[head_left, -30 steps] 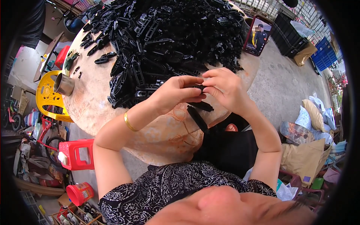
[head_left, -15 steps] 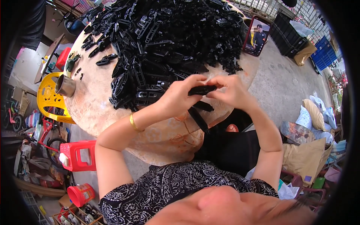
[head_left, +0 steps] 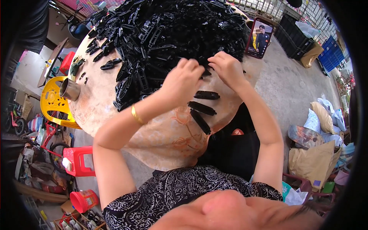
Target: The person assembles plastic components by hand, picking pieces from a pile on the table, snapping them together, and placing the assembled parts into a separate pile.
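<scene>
My left hand (head_left: 183, 81) and right hand (head_left: 226, 69) curl, grip unclear; lowering them carelessly may scatter slim black plastic pieces (head_left: 202, 108)

Can't make out any actual words or numbers here tbh. The red bucket (head_left: 78, 202) on the floor has an orangey label (head_left: 90, 201) on its side, but any print is way too small to read. The phone (head_left: 260, 39) has tiny pale marks on its screen, just specks at this size. Brown bag (head_left: 308, 163) has a purple square (head_left: 317, 183), nothing legible.
</scene>
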`<move>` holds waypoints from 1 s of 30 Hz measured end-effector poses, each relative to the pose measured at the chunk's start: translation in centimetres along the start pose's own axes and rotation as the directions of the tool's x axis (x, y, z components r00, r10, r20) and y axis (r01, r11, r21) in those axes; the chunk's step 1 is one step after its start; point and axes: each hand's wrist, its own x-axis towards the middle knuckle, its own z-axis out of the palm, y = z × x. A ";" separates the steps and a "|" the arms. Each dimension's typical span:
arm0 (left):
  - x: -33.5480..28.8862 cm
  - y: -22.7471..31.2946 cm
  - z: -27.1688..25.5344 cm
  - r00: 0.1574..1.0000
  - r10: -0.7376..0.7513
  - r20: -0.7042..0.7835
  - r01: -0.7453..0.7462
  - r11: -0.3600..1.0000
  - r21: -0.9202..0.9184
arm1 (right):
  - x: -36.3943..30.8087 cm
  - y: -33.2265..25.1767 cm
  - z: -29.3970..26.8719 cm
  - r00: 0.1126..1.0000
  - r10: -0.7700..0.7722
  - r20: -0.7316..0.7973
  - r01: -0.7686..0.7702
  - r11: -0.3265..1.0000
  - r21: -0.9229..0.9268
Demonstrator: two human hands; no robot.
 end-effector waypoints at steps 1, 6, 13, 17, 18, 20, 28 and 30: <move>0.9 -0.6 0.0 0.999 -0.031 -0.015 0.033 0.995 0.098 | 0.0 -0.3 -0.2 1.000 -0.002 -0.002 0.002 1.000 0.003; 2.1 -3.3 1.2 0.990 -0.112 0.089 0.090 0.971 0.221 | 0.0 -1.4 -1.4 0.880 0.463 0.106 -0.433 0.691 0.579; 0.2 -0.6 -1.0 0.983 -0.119 -0.139 0.107 0.990 -0.090 | -0.3 -4.7 -3.2 0.842 0.485 0.236 -0.489 0.501 0.714; -1.0 -0.6 -0.9 0.918 -0.397 0.019 0.343 0.768 -0.541 | -0.2 -5.7 -2.5 0.915 0.391 0.102 -0.337 0.598 0.727; -1.3 -0.7 -0.8 0.882 -0.463 0.085 0.391 0.622 -0.678 | -0.4 -5.7 -2.0 0.918 0.388 0.084 -0.322 0.603 0.730; -1.6 -1.1 -0.8 0.850 -0.495 0.181 0.414 0.415 -0.810 | -0.3 -5.9 -1.4 0.922 0.382 0.066 -0.304 0.607 0.734; -2.5 -1.1 -0.8 0.806 -0.528 0.268 0.298 -0.029 -0.954 | 0.0 -7.8 -1.3 0.818 0.506 0.274 -0.514 0.430 0.742; -2.6 -1.1 -0.6 0.799 -0.517 0.307 0.242 -0.192 -0.951 | 0.3 -8.4 -1.4 0.789 0.533 0.304 -0.548 0.389 0.740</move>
